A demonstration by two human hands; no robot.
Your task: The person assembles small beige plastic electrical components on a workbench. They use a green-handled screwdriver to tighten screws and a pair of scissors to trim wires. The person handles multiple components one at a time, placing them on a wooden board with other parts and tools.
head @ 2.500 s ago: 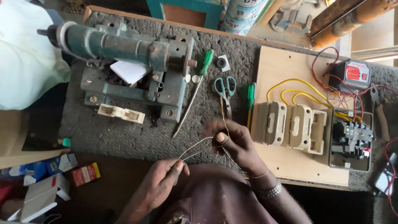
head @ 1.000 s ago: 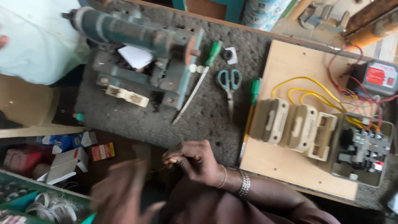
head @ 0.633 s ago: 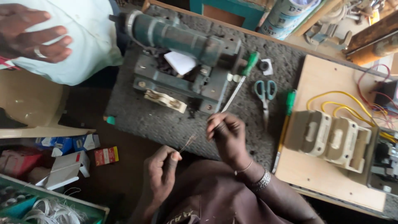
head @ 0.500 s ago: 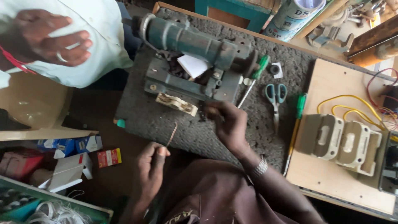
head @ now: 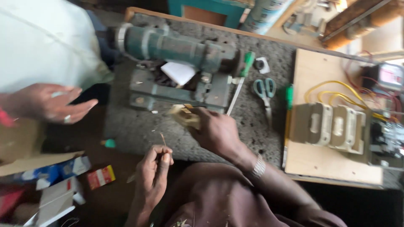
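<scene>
My left hand (head: 154, 168) is pinched shut on a thin piece of wire (head: 162, 139) that sticks up near the table's front edge. My right hand (head: 214, 131) reaches over the grey table and grips a small cream-coloured block (head: 184, 115) just in front of the green metal machine (head: 181, 63). A metal bracelet sits on my right wrist. The frame is blurred, so the block's details are unclear.
Another person's hand (head: 48, 107) with a ring and a white garment are at the left. A green-handled screwdriver (head: 242, 80), scissors (head: 265, 92), and a wooden board (head: 311, 164) with cream switch blocks (head: 328, 126) and yellow wires lie right. Small boxes (head: 63, 176) lie below left.
The view has shifted right. My right hand has moved forward to the cream block by the machine and taken hold of it. My left hand still pinches the wire. The other person's hand has dropped lower.
</scene>
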